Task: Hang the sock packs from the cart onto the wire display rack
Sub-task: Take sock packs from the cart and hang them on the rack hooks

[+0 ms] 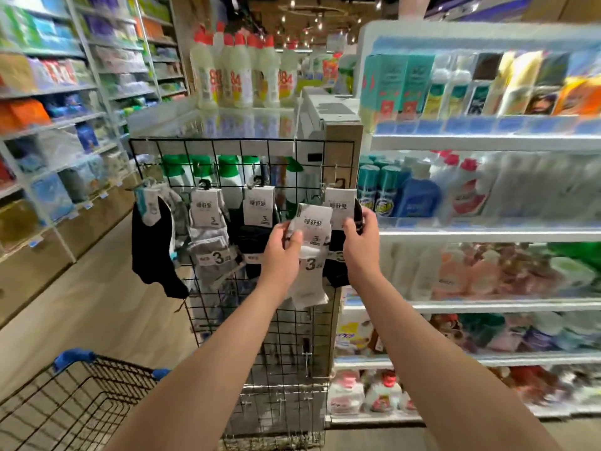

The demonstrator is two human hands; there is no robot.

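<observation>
A black wire display rack (227, 148) stands straight ahead with several sock packs hanging on its hooks. My left hand (282, 252) pinches a white sock pack (311, 252) by its left edge, in front of the rack. My right hand (361, 236) grips a black sock pack (338, 265) that hangs at the rack's right end under a white header card. A grey pack (211, 236) and a dark pack (252, 236) hang to the left. A black sock pack (156, 249) dangles off the rack's left side. The cart (81, 395) is at the bottom left, its inside out of sight.
Shelves of cleaning bottles (487, 190) fill the right side, close to the rack. White bottles with red caps (237, 70) stand on top behind the rack. More shelving (48, 109) lines the left, with a wooden-floor aisle (97, 304) between it and the rack.
</observation>
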